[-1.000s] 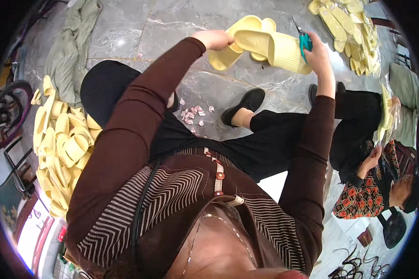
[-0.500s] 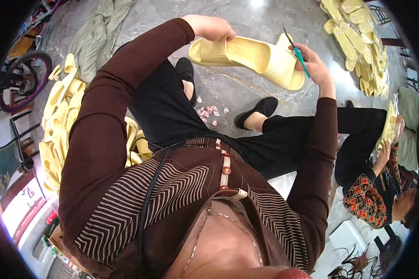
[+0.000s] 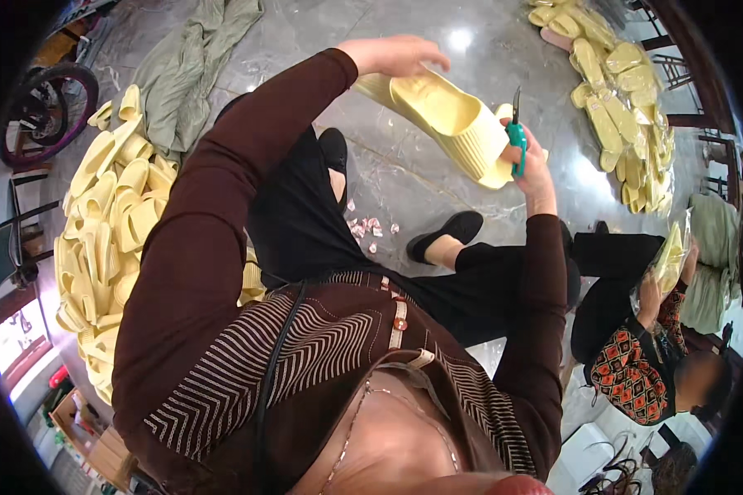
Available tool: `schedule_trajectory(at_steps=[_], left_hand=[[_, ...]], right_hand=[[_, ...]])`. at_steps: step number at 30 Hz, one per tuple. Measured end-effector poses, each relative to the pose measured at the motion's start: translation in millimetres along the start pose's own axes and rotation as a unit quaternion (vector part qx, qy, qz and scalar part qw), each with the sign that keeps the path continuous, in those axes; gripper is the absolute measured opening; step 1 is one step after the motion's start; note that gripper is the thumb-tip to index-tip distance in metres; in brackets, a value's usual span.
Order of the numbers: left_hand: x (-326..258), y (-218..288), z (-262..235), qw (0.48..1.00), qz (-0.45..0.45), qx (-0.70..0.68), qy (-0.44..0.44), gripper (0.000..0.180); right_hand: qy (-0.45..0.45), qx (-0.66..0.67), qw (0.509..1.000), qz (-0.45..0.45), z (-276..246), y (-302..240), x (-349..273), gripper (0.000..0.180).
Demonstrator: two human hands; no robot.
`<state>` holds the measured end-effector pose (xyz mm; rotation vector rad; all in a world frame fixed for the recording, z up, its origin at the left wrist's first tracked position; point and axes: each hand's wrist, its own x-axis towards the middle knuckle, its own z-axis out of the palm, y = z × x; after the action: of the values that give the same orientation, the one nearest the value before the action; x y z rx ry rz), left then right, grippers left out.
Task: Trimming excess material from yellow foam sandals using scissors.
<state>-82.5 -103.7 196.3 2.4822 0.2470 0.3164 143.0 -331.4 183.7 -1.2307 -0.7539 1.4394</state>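
Held out in front of me is a pale yellow slipper point(image 3: 450, 115) with a ribbed strap. Part of a second yellow piece shows behind its right end. My right hand point(image 3: 532, 169) grips the slipper's right end and also a pair of small scissors point(image 3: 516, 136), teal-handled, with the dark blades pointing up and away. Over the left end lies my left hand point(image 3: 400, 56), its fingers stretched out along the slipper; its thumb is partly hidden.
A large heap of yellow slippers point(image 3: 111, 223) lies at my left, beside grey-green cloth point(image 3: 194, 74). More slippers in clear bags point(image 3: 619, 107) lie at the far right. A co-worker point(image 3: 636, 355) sits at right, holding a bagged slipper point(image 3: 669, 256). Pink-white scraps point(image 3: 367, 227) lie between my feet.
The slipper has tilted, its right end now lower and nearer. My left hand's fingers have straightened from a pinch. The scissors have turned more upright, and the view has shifted.
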Motion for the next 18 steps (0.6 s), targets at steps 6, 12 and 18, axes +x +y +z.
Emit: schedule_trajectory(at_steps=[6,12,18], left_hand=[[11.1,31.1,-78.2,0.846,0.009,-0.288,0.449,0.012],[-16.1,12.4,-90.5,0.797,-0.219,-0.484,0.289,0.031],[1.5,29.4,-55.8,0.838,-0.205,-0.448,0.234,0.034]], right_hand=[[0.018,0.039,0.995,-0.092,-0.3,-10.0,0.5,0.05],[0.03,-0.001,0.991,-0.133,7.5,-21.0,-1.0,0.05],[0.094,-0.03,0.985,-0.145,7.5,-6.9,-0.3,0.049]])
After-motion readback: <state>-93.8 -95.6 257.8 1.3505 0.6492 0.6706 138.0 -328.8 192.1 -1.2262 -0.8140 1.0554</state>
